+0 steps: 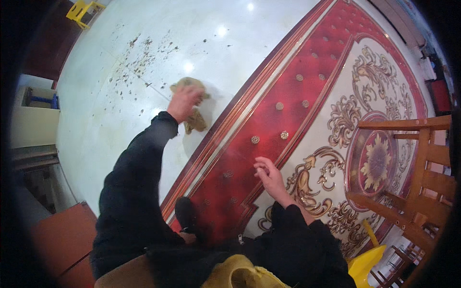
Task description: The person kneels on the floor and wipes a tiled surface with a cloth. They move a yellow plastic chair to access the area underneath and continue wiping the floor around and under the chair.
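On the glossy white surface, my left hand [185,100] rests over a tan, fuzzy cloth [195,120], parts of which show above and below the fingers. The hand is blurred, and whether its fingers grip the cloth cannot be made out. Up and to the left of it, dark specks [144,54] lie scattered on the white surface. My right hand [271,178], with its fingers loosely bent and apart, holds nothing and hangs above the red-and-white ornamental rug or printed floor [234,158].
A wooden chair [419,165] stands at the right, a yellow plastic seat [367,264] below it. A small yellow stool [81,13] is at the upper left. Reddish-brown boxlike furniture [63,239] stands at the lower left, and something yellow [248,273] lies at the bottom edge.
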